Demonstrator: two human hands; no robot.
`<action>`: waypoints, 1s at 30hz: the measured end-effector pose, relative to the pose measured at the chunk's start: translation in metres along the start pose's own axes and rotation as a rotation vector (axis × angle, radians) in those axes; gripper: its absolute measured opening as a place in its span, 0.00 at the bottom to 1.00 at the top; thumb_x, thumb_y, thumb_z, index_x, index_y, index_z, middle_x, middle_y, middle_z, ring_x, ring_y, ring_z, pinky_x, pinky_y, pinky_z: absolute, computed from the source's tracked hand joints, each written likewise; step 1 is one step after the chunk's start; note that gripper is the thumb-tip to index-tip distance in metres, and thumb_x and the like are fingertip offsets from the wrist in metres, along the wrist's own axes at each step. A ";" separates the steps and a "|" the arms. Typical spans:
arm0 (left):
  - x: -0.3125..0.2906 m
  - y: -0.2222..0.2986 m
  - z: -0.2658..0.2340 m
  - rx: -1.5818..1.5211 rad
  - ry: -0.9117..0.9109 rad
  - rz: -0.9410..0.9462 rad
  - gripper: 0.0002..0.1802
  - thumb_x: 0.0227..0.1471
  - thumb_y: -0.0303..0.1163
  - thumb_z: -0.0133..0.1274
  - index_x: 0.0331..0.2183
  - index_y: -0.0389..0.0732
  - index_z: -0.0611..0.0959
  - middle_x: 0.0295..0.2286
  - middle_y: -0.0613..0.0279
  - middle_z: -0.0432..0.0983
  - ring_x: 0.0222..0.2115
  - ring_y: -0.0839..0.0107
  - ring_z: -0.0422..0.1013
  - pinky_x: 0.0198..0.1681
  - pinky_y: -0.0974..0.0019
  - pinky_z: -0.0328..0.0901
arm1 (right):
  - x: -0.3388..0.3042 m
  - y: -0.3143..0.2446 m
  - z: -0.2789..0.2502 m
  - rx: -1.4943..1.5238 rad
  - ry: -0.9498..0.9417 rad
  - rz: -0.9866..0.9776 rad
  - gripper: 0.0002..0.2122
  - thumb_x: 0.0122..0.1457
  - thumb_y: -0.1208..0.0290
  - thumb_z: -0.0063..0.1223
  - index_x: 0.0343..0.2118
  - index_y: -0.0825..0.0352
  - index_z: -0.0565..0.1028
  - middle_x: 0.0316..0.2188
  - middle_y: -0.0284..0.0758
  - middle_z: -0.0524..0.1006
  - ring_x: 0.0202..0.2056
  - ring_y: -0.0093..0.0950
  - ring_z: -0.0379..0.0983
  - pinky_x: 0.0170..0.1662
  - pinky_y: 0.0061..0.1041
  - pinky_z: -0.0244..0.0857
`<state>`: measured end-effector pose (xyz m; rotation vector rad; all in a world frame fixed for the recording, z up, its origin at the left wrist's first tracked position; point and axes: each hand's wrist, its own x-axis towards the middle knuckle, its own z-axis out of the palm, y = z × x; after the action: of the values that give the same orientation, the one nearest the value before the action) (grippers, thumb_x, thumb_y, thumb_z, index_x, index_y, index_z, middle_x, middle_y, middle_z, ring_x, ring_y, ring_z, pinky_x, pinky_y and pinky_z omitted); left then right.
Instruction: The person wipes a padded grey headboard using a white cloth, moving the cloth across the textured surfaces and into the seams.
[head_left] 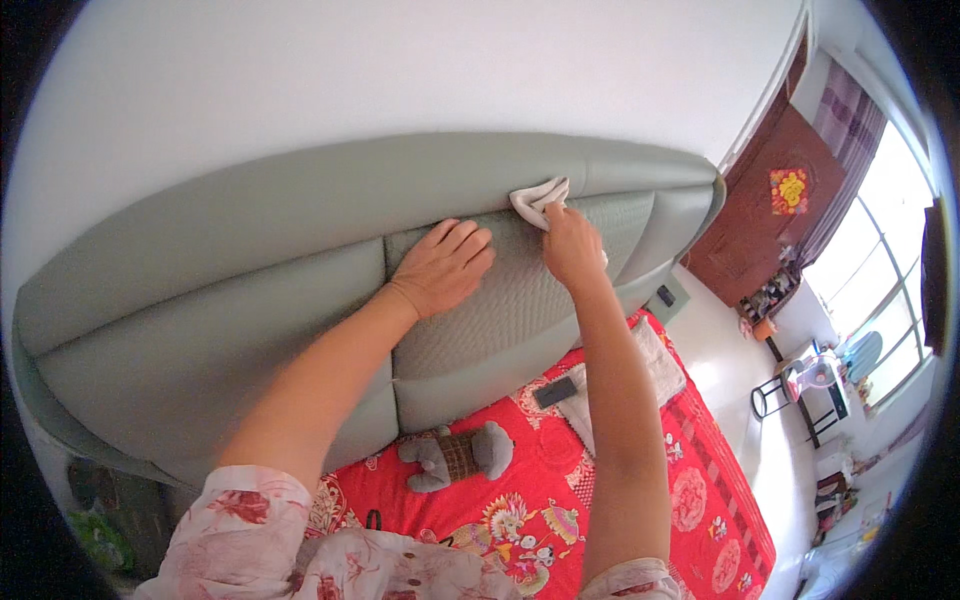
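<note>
A grey-green padded headboard (480,165) stretches across the view against a white wall. My right hand (573,247) grips a whitish cloth (538,203), which bulges out past the fingers and touches the headboard just below its thick top roll. To the left of it, my left hand (445,268) lies on the upper edge of the quilted panel (500,320), palm down, its fingers bent over the surface and nothing seen in it. What the right palm covers is hidden.
Below the headboard lies a red patterned bedspread (690,500) with a grey stuffed toy (455,457), a dark phone (555,392) and a pale pillow (655,365). At the right are a brown door (770,180), a window (875,270) and a small stool (772,397).
</note>
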<state>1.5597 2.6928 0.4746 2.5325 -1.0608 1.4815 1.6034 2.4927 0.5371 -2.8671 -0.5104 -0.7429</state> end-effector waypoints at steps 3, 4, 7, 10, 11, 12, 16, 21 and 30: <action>-0.002 0.004 -0.022 -0.154 -0.110 -0.117 0.20 0.35 0.33 0.57 0.36 0.42 0.75 0.42 0.57 0.65 0.47 0.59 0.60 0.53 0.57 0.55 | -0.007 -0.001 0.012 0.148 0.068 0.018 0.10 0.48 0.80 0.44 0.36 0.65 0.68 0.36 0.44 0.73 0.42 0.43 0.69 0.43 0.38 0.63; -0.012 0.008 -0.033 -0.246 -0.141 -0.078 0.20 0.36 0.33 0.57 0.37 0.42 0.74 0.43 0.57 0.65 0.49 0.59 0.60 0.54 0.55 0.54 | -0.008 -0.004 0.011 0.184 0.055 0.033 0.11 0.47 0.80 0.45 0.37 0.65 0.68 0.36 0.44 0.73 0.42 0.43 0.68 0.44 0.38 0.62; -0.075 0.021 -0.097 -0.339 -0.198 0.065 0.20 0.38 0.33 0.58 0.38 0.43 0.74 0.46 0.57 0.65 0.51 0.59 0.59 0.55 0.50 0.52 | -0.019 -0.011 0.017 0.288 0.012 0.087 0.15 0.45 0.81 0.47 0.39 0.65 0.67 0.38 0.43 0.73 0.44 0.44 0.67 0.46 0.38 0.60; -0.140 -0.020 -0.194 -0.153 -0.200 -0.010 0.15 0.36 0.29 0.57 0.32 0.43 0.74 0.41 0.56 0.69 0.44 0.57 0.65 0.50 0.49 0.57 | -0.026 -0.012 0.020 0.325 0.071 0.105 0.15 0.45 0.81 0.48 0.39 0.66 0.68 0.39 0.45 0.72 0.45 0.44 0.67 0.46 0.38 0.61; -0.157 -0.042 -0.229 -0.075 -0.242 -0.094 0.14 0.35 0.25 0.55 0.31 0.42 0.74 0.40 0.54 0.69 0.41 0.54 0.66 0.47 0.50 0.59 | -0.023 -0.015 0.021 0.319 0.113 0.084 0.15 0.45 0.81 0.47 0.39 0.66 0.68 0.39 0.45 0.72 0.45 0.44 0.67 0.46 0.38 0.61; -0.162 -0.059 -0.259 -0.040 -0.216 -0.155 0.14 0.35 0.24 0.55 0.31 0.41 0.74 0.39 0.54 0.70 0.40 0.53 0.66 0.46 0.51 0.60 | -0.018 -0.020 0.018 0.305 0.156 0.058 0.14 0.45 0.81 0.47 0.38 0.66 0.69 0.40 0.46 0.72 0.45 0.43 0.67 0.46 0.38 0.61; -0.173 -0.085 -0.284 -0.174 -0.100 -0.285 0.14 0.35 0.22 0.53 0.31 0.39 0.74 0.37 0.53 0.71 0.39 0.52 0.67 0.44 0.52 0.61 | 0.001 -0.063 0.005 0.029 0.071 0.185 0.07 0.46 0.77 0.47 0.30 0.67 0.73 0.34 0.46 0.74 0.39 0.42 0.71 0.42 0.37 0.64; -0.173 -0.076 -0.271 -0.099 -0.125 -0.207 0.12 0.37 0.24 0.53 0.30 0.38 0.74 0.36 0.55 0.71 0.38 0.55 0.68 0.43 0.54 0.62 | -0.012 -0.090 -0.003 -0.227 0.073 0.001 0.03 0.44 0.74 0.50 0.21 0.66 0.75 0.24 0.42 0.76 0.30 0.40 0.74 0.35 0.37 0.67; -0.168 -0.072 -0.273 0.057 -0.206 -0.228 0.12 0.39 0.25 0.53 0.31 0.38 0.74 0.38 0.55 0.70 0.39 0.55 0.67 0.44 0.54 0.61 | -0.051 -0.175 0.001 -0.124 0.198 -0.424 0.05 0.45 0.73 0.48 0.26 0.64 0.74 0.28 0.38 0.76 0.36 0.36 0.72 0.38 0.33 0.65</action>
<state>1.3378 2.9320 0.5157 2.7828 -0.7241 1.2328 1.4995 2.6413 0.5195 -2.7767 -1.0946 -1.1434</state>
